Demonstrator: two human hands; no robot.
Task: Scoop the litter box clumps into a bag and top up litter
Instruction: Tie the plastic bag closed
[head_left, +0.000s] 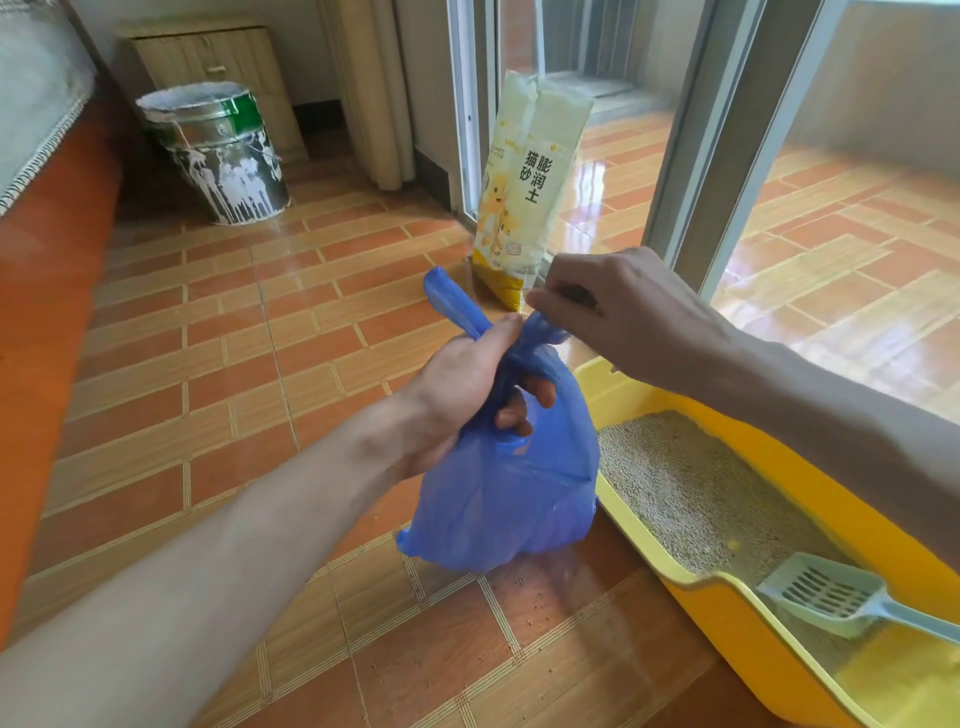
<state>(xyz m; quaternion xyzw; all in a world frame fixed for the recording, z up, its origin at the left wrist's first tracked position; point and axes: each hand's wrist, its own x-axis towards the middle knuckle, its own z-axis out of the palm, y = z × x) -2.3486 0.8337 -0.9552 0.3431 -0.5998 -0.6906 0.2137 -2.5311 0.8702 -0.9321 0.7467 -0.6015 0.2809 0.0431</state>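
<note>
On tiled floor (218, 374), mid-frame, left hand (457, 389) grips the bag (498, 499) neck; right hand (597, 306) pinches its upper-right handle.

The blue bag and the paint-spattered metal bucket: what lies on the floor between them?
In the head view, only bare tiled floor lies between the blue bag and the metal bucket; nothing stands on that stretch.

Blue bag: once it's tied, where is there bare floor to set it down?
Bare tiles lie left of the blue bag, toward the paint bucket. Crowded on the right: yellow litter box, with the litter sack behind it.
</note>
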